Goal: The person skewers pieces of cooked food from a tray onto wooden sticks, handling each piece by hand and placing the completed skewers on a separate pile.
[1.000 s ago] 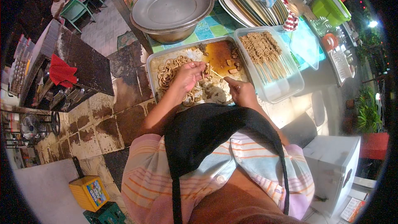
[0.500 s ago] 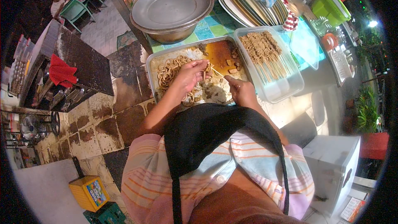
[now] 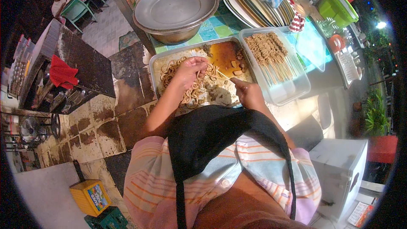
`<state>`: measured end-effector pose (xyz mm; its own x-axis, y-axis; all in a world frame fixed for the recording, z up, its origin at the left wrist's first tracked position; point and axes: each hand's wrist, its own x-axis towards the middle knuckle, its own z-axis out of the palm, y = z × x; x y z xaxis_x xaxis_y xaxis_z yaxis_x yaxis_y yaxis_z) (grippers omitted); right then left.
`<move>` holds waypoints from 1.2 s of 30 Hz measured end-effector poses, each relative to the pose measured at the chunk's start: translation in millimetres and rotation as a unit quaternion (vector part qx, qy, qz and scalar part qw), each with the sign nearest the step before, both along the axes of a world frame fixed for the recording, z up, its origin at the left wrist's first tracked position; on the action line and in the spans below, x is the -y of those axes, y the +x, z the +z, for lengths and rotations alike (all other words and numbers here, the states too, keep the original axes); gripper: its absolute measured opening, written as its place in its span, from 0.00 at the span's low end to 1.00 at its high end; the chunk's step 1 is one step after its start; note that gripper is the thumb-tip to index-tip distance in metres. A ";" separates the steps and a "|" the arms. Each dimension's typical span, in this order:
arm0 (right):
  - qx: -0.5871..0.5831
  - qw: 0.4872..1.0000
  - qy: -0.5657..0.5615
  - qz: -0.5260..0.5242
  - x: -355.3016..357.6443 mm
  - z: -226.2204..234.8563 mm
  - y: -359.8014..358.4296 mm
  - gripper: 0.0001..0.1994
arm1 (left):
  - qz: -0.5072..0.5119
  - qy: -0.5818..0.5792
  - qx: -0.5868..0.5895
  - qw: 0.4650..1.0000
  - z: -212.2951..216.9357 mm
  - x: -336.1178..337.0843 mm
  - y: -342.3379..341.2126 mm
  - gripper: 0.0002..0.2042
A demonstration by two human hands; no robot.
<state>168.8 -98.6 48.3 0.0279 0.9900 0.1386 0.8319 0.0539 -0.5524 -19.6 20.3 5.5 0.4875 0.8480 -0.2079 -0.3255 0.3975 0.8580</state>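
**Skewer and meat meet over the metal tray**

The right hand [image 3: 248, 93] pinches a thin skewer [image 3: 223, 75], its long axis pointing toward ten o'clock at the left hand [image 3: 190, 70]. That hand's fingers curl around pale meat pieces [image 3: 199, 93] in the metal tray [image 3: 159, 59]. Both forearms reach forward; a clear tub of finished skewers [image 3: 271, 53] sits at two o'clock.

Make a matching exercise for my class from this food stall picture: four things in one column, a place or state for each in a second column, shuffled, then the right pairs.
Things
1. left hand
2. right hand
3. metal bowl
4. clear tub

Places or states
A. holds a thin skewer
B. stands beyond the metal tray
C. full of finished skewers
D. grips pale curled meat pieces over the tray

Pairs: 1-D, 2-A, 3-B, 4-C
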 end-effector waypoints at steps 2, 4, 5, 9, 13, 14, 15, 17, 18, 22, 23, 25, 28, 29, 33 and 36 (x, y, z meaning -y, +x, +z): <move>-0.004 1.000 -0.006 -0.005 -0.3 0.0 1.1 0.14 | -0.022 -0.023 0.009 0.999 8.5 0.3 -0.9 0.06; -0.010 1.000 -0.007 -0.006 -0.6 0.7 0.5 0.14 | -0.034 -0.026 0.009 0.999 9.3 0.4 -3.4 0.05; -0.016 1.000 -0.008 -0.007 -0.8 0.9 0.3 0.14 | -0.046 -0.031 0.010 0.998 9.6 0.2 -4.5 0.05; -0.050 0.999 -0.003 0.004 -1.0 -0.7 -0.1 0.14 | -0.062 -0.095 0.033 0.993 -3.3 -4.1 -8.0 0.05; -0.059 0.998 -0.011 0.002 -0.5 7.3 -4.5 0.14 | -0.085 -0.151 0.079 0.982 -11.8 -4.5 -9.0 0.04; -0.061 0.998 -0.012 0.006 -0.8 8.2 -5.1 0.14 | -0.092 -0.161 0.087 0.979 -13.4 -5.0 -10.3 0.04; -0.061 0.998 -0.012 0.005 -1.0 7.8 -4.7 0.14 | -0.092 -0.162 0.086 0.979 -13.2 -5.0 -10.3 0.04; -0.043 0.999 -0.012 0.021 -1.9 7.1 -3.5 0.14 | -0.133 -0.200 0.124 0.963 -11.9 -4.5 -10.4 0.03; -0.043 0.999 -0.012 0.021 -2.0 6.3 -3.0 0.14 | -0.133 -0.200 0.124 0.963 -11.3 -3.9 -9.9 0.03; -0.028 0.999 -0.005 0.032 -2.4 4.7 -2.3 0.14 | -0.117 -0.191 0.107 0.969 -13.3 -0.9 -7.8 0.04; -0.029 0.999 -0.004 0.033 -2.5 4.8 -2.5 0.14 | -0.113 -0.184 0.109 0.970 -14.3 -0.1 -7.5 0.04; -0.025 0.999 0.001 0.028 -3.3 5.1 -4.3 0.14 | -0.104 -0.166 0.124 0.973 -14.3 3.3 -6.5 0.05; -0.045 0.999 0.004 0.014 -5.1 0.2 -3.8 0.13 | -0.061 -0.151 0.115 0.980 -5.1 9.2 -1.6 0.06; -0.069 0.998 0.001 0.005 -5.7 -3.0 -3.1 0.13 | -0.025 -0.154 0.090 0.984 -2.3 10.0 -0.4 0.06; -0.080 0.997 -0.012 0.006 -6.2 -8.6 -0.7 0.13 | -0.058 -0.151 0.086 0.983 -2.3 4.1 -7.1 0.06; -0.096 0.995 -0.028 0.003 -6.3 -5.2 -1.5 0.13 | -0.081 -0.107 0.058 0.989 -3.0 -1.2 -11.2 0.09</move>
